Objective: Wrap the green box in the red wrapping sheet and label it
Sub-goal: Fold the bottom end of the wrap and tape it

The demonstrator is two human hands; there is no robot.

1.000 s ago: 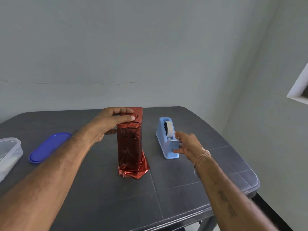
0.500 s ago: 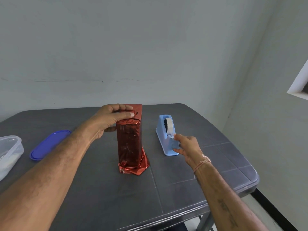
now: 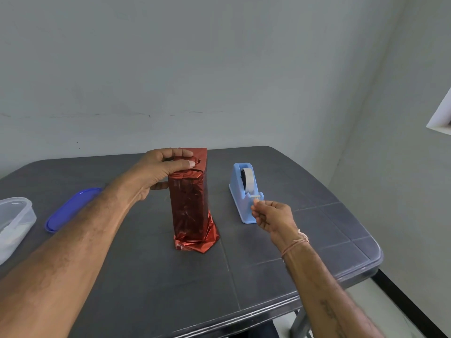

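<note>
We are holding red-wrapped box upright near middle of surface, long axis vertical, folded end pointing up. Left hand fingers curling over top, gripping it. Right hand pinching tape end at blue dispenser, toward right edge.

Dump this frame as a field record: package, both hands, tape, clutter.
package: wrapped box upright mid-table, red sheet covers it fully, loose foil flares at the base
left: left hand grips the top, fingers holding the folded flaps down
right: right hand pinches the tape end at the cutter
tape: light blue tape dispenser right of the box, not touching it
label: none visible
clutter: blue lid and clear container at far left
</note>
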